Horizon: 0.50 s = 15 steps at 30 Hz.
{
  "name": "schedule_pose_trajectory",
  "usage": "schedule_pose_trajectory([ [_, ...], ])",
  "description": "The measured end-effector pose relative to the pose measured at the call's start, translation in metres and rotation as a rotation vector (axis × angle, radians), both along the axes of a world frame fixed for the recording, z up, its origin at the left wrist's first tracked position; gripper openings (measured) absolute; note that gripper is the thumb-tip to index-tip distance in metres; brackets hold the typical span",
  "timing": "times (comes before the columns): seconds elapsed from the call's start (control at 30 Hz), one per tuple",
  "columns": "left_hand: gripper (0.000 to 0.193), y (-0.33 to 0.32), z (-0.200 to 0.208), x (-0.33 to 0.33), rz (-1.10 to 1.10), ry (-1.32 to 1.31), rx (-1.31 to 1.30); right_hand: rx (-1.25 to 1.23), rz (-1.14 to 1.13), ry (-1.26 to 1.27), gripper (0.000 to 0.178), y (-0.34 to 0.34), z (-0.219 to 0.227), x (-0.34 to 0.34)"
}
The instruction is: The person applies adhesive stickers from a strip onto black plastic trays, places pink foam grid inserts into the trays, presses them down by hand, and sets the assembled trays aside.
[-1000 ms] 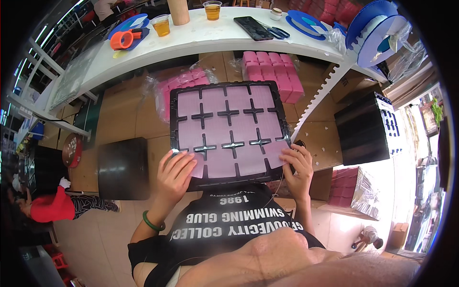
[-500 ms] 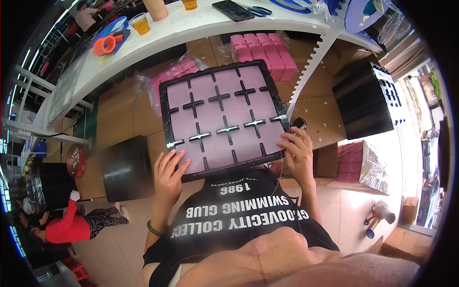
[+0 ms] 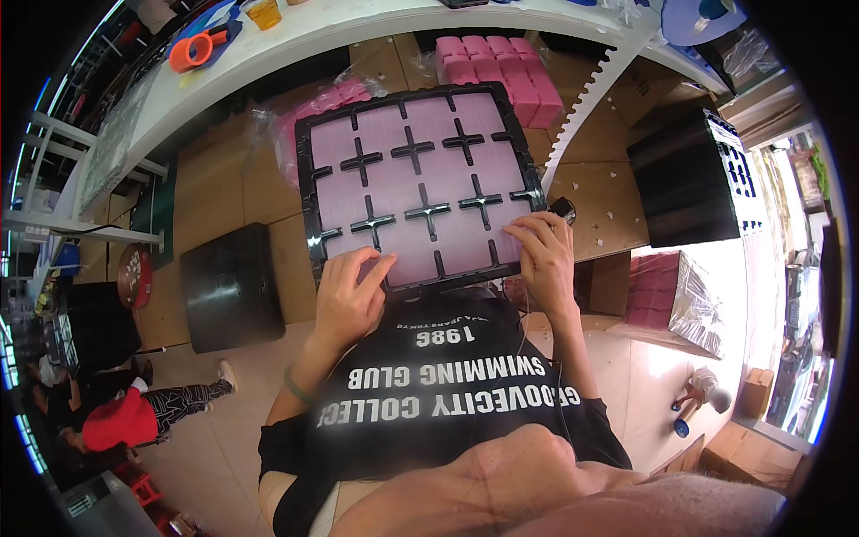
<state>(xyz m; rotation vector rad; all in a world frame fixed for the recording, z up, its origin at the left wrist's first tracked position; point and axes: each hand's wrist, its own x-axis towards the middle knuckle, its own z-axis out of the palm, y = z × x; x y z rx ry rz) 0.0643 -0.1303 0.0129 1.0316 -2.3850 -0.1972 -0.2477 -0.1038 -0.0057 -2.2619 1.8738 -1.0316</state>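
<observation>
In front of me lies a square black plastic tray [image 3: 307, 192] with raised cross-shaped dividers. Pale pink sheeting [image 3: 403, 228] fills the spaces between its dividers. My left hand [image 3: 351, 291] is at the tray's near left edge, fingers bent but apart, fingertips over the near row. At the near right corner is my right hand [image 3: 543, 259], its fingers loosely extended with the tips touching or just above the pink surface. I see nothing held in either hand.
Beyond the tray, pink foam blocks [image 3: 501, 76] and a plastic-wrapped pink bundle [image 3: 295, 130] sit on cardboard. Black tray stacks stand at left [image 3: 231, 288] and right [image 3: 684, 183]. A white shelf [image 3: 385, 25] crosses the far side, carrying an orange tape dispenser [image 3: 191, 54]. A person in red [image 3: 121, 418] is at far left.
My left hand has shifted right and inward along the near edge, its fingers more bent. My right hand has moved slightly inward and away from me. The view has shifted a little.
</observation>
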Motion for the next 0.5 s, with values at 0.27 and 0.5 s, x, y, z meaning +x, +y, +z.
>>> schedule_pose_trajectory([
  [0.27, 0.039, 0.004, -0.008, 0.014, 0.095, -0.012, 0.027, 0.053, -0.012, 0.039, 0.028, 0.0, 0.001, 0.007],
  [0.5, 0.026, 0.004, 0.001, 0.025, 0.087, -0.036, 0.005, 0.032, -0.032, 0.044, 0.021, 0.004, -0.002, 0.002],
])
